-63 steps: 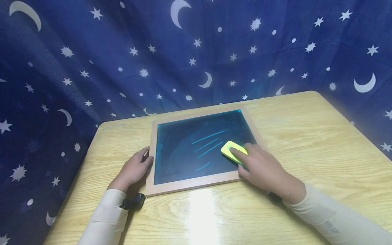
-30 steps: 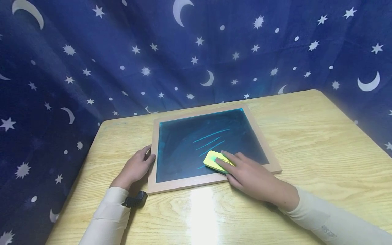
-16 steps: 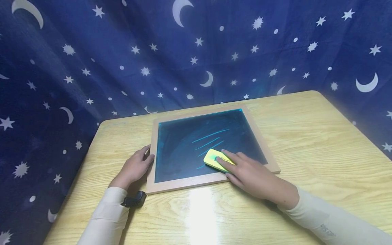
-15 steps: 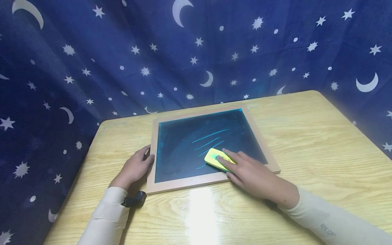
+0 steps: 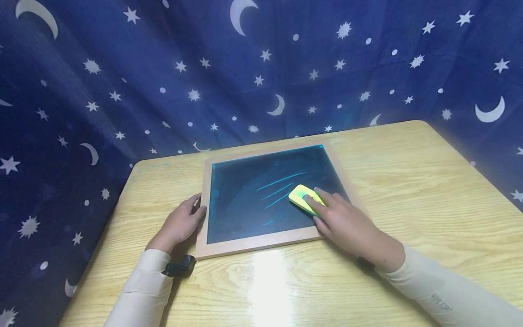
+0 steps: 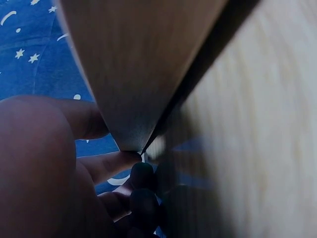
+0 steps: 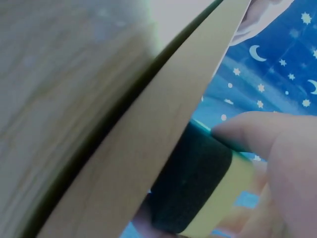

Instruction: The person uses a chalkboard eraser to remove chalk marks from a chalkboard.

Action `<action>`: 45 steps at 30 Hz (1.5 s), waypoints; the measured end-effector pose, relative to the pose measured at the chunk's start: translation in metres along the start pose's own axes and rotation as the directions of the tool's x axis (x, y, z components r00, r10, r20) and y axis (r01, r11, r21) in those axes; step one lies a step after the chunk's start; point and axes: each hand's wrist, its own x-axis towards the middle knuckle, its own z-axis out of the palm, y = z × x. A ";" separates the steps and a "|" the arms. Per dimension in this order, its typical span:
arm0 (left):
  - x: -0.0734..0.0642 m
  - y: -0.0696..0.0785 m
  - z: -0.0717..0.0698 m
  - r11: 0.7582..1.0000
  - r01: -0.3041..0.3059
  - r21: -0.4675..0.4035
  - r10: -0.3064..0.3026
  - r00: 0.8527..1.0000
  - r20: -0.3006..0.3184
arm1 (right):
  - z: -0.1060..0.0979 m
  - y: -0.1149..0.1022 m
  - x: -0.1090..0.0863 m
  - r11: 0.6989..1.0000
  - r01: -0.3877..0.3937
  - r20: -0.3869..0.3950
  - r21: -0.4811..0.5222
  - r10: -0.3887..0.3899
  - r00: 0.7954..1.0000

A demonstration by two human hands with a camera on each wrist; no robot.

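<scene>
A small chalkboard (image 5: 237,204) with a pale wooden frame (image 5: 253,245) lies on the table, bearing several bright blue strokes (image 5: 281,180). My right hand (image 5: 349,222) grips a yellow chalkboard eraser (image 5: 299,192), index finger laid along its top. In the right wrist view, the eraser's dark felt (image 7: 190,176) shows behind the frame's edge. My left hand (image 5: 180,225) rests against the frame's left side. The left wrist view has its thumb and index finger touching the wooden edge (image 6: 133,89), with the other fingers loosely bent near the tabletop.
The light wood-grain table (image 5: 416,190) extends right of the board and in front of it, where a bright reflection (image 5: 269,290) lies. A dark blue curtain (image 5: 229,59) with stars and moons hangs behind and to the left. A black strap (image 5: 180,267) circles the left wrist.
The right hand has slid the eraser left over the lower strokes, then back up and right. The lowest stroke and the one above it are shorter. The left hand stays at the frame.
</scene>
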 end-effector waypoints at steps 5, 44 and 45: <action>-0.001 -0.001 0.000 1.000 0.004 -0.003 -0.004 1.000 0.003 | -0.001 0.004 0.001 0.999 -0.039 0.006 -0.018 0.039 0.999; -0.001 0.002 -0.002 1.000 0.002 0.002 -0.002 1.000 -0.004 | 0.003 -0.004 0.001 0.985 0.062 -0.048 0.162 -0.055 0.997; -0.001 0.002 -0.002 1.000 0.002 0.002 -0.002 1.000 -0.004 | 0.003 -0.005 0.000 0.985 0.071 -0.050 0.160 -0.064 0.997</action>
